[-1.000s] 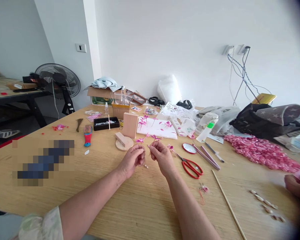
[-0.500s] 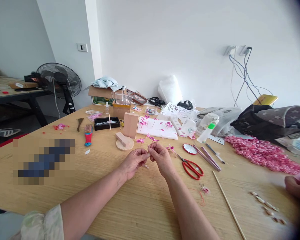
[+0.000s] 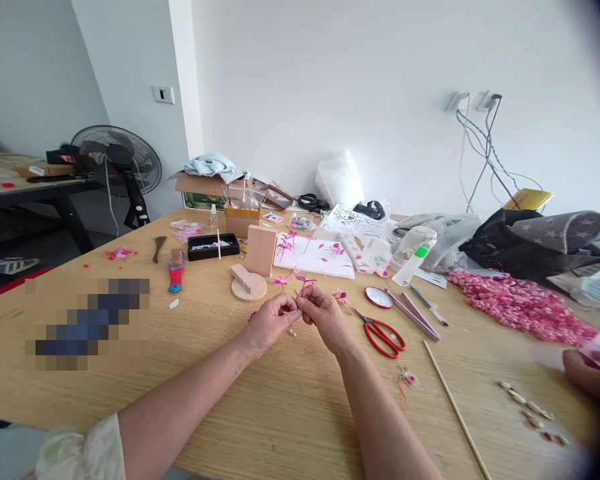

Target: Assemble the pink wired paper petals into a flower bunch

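Observation:
My right hand is closed in a pinch on the thin stem of a pink flower, whose petals rise above the fingertips. My left hand is pinched too, its fingertips meeting the right ones low on the stem; what lies between them is too small to make out. Behind the left knuckles shows a bit of pink petal. Small white beads sit just below the fingers. Another pink flower stands beyond the left hand. Red-handled scissors lie to the right of my right hand.
A wooden block and round wooden disc stand ahead. Pink flowers rest on a white foam board. Tweezers, a wooden stick and pink petal strands lie rightward. Another person's hand is at the right edge.
My left hand has turned slightly, and the pink petal bit behind its knuckles now shows. Both hands stay together at the flower stem. The other person's hand has shifted a little left.

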The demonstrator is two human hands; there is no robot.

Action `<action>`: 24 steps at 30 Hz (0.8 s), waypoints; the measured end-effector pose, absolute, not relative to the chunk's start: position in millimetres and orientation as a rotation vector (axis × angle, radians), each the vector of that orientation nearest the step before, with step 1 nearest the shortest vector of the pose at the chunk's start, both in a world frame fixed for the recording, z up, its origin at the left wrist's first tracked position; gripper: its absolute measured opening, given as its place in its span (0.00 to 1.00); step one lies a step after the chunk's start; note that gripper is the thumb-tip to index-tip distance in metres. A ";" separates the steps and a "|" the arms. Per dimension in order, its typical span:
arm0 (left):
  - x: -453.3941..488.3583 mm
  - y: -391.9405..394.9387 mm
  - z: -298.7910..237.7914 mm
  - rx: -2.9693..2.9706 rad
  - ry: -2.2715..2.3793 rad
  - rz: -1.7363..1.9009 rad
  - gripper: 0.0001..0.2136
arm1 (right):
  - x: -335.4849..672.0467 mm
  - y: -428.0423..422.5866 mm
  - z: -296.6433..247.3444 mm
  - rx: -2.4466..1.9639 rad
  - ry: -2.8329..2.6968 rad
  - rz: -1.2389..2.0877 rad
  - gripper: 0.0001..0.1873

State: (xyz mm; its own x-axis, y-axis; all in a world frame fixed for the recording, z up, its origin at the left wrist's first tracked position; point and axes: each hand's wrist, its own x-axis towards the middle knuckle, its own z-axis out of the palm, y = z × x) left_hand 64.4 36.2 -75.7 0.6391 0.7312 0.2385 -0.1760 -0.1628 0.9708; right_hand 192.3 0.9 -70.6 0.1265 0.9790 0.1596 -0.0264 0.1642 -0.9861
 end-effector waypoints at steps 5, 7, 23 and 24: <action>65.3 37.2 -74.9 1.941 0.591 1.121 0.10 | 186.2 3.8 -72.8 -1.131 -1.095 0.956 0.11; 66.0 38.6 -77.6 1.909 0.621 1.092 0.09 | 184.7 3.0 -71.2 -1.121 -1.089 0.959 0.11; 65.9 40.3 -79.8 1.415 0.532 0.904 0.11 | 186.5 1.3 -72.4 -1.086 -1.150 1.049 0.13; 66.1 40.8 -81.2 1.390 0.509 0.877 0.10 | 186.8 1.1 -72.9 -1.082 -1.153 1.068 0.12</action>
